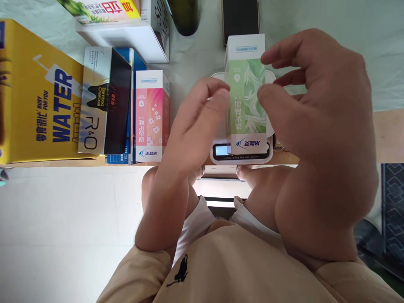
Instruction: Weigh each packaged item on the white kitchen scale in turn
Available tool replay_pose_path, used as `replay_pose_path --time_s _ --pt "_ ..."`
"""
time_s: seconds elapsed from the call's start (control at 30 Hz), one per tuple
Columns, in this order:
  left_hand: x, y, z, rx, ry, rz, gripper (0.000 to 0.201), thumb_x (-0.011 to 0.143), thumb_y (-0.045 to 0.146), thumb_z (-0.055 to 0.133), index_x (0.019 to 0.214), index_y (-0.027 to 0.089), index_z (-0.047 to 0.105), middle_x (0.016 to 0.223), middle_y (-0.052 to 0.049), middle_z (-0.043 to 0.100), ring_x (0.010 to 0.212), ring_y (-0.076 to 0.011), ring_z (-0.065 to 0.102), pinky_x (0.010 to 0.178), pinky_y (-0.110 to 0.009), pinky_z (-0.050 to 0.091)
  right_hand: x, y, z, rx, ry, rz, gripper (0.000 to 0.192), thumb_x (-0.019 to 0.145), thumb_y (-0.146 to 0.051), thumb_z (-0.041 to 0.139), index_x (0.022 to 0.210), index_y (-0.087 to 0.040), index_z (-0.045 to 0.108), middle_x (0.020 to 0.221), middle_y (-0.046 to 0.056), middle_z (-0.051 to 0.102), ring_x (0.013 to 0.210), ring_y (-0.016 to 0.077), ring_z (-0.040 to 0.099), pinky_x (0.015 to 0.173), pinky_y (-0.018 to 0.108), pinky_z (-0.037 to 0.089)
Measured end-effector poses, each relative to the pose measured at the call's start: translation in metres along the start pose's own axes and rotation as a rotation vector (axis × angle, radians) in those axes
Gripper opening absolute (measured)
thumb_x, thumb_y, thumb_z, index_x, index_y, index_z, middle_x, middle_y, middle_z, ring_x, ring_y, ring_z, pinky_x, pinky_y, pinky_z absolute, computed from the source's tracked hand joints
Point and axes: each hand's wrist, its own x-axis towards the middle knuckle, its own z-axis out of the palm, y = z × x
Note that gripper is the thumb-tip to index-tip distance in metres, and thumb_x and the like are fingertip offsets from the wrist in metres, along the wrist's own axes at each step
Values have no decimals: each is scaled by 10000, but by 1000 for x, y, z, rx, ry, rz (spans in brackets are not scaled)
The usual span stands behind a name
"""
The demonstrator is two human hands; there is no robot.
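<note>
A green and white toothpaste box (248, 97) is over a white digital kitchen scale (217, 159); it covers most of the scale, and part of the lit display shows at the lower left. My left hand (200, 126) is at the box's left edge, its thumb and index fingertips close together; whether anything is between them is hidden. On the other side is my right hand (318, 101), open, with thumb and fingers apart. Its thumb tip overlaps the box's right edge, and the index fingertip is beside it. I cannot tell how firmly either hand touches the box.
Left of the scale stand a pink toothpaste box (149, 118), a blue box (133, 105), a black and silver box (97, 101) and a yellow carton (31, 97). Behind are a white box (126, 38), a dark green bottle (184, 14) and a phone (240, 19). The table's front edge (389, 136) is near.
</note>
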Motion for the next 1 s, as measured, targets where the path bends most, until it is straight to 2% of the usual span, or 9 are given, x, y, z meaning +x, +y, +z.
replay_pose_path --time_s 0.1,0.23,0.3,0.4,0.57,0.67,0.8,0.9,1.0 --pt "-4 -2 3 77 -60 31 106 994 334 616 989 266 697 1104 -22 684 1118 -194 672 1030 -286 555 -1 6 -1 -28 -110 34 399 822 -194 668 1185 -348 722 1306 -3 740 1088 216 705 1046 490 594" --pt "-1 -11 5 11 -116 84 227 1044 454 543 1020 298 705 1134 -25 679 1220 -218 653 1135 -296 523 0 12 3 10 -106 22 410 828 -195 652 1212 -322 712 1337 3 728 1058 208 701 1029 508 607" --pt "3 -16 5 -8 -97 85 213 1039 452 538 1022 320 704 1207 -9 685 1286 -224 634 1159 -291 509 1 14 4 30 -94 35 414 825 -194 651 1214 -322 714 1320 13 729 1072 217 706 1000 507 612" --pt "8 -18 8 -40 -84 87 211 1032 433 530 1024 312 703 1231 0 682 1278 -223 634 1167 -307 504 3 17 5 72 -80 52 425 816 -189 645 1205 -346 713 1294 0 734 1117 222 715 971 480 615" --pt "16 -18 12 -92 -35 50 238 1037 405 513 1010 268 705 1084 -20 686 1111 -204 677 1099 -324 536 4 23 4 123 -78 17 430 821 -221 609 1219 -338 720 1279 -18 739 1088 206 721 907 438 618" --pt "18 -19 13 -125 16 63 257 1022 436 530 971 268 718 1039 -40 685 1155 -235 663 1073 -339 537 3 24 3 140 -59 -34 438 816 -190 607 1220 -313 722 1320 10 742 1120 214 728 863 400 611" --pt "17 -16 11 -128 27 93 272 1019 446 524 963 274 726 1204 -45 698 1276 -282 611 1111 -396 510 2 23 6 123 -44 -26 435 818 -150 627 1208 -321 715 1355 18 730 1190 239 712 960 453 618" --pt "15 -12 10 -98 57 58 290 1029 400 483 945 281 734 1251 -37 712 1222 -285 628 1074 -414 523 2 21 9 112 -56 14 369 849 -203 666 1195 -330 697 1383 26 707 1235 261 688 1038 512 597" --pt "14 -11 9 -109 65 39 302 1029 395 481 933 263 735 1228 -49 724 1141 -281 650 1029 -441 525 1 18 14 120 -40 43 343 846 -308 712 1184 -347 679 1374 30 703 1245 283 676 1036 532 586"
